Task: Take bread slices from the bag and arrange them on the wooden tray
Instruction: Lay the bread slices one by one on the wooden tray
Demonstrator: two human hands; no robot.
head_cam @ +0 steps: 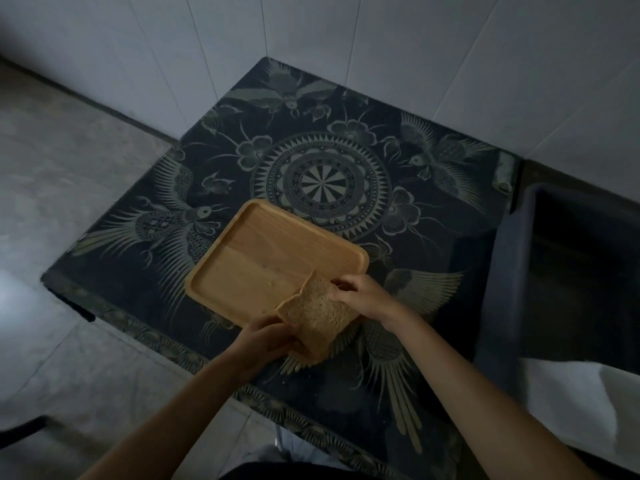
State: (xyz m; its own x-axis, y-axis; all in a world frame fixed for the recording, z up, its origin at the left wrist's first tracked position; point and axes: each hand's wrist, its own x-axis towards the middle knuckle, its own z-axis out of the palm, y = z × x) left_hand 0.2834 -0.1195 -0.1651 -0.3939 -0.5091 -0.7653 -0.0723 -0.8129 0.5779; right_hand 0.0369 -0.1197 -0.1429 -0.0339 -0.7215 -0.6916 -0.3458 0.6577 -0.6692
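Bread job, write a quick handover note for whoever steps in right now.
Left hand: holds the near end of the bread slices.
Right hand: pinches the far edge of the same bread.
The bread hangs over the near right corner of the wooden tray, not yet laid flat.
Done: bread is out; no bag is in view.
Left: lay the slices on the tray, which holds only crumbs.
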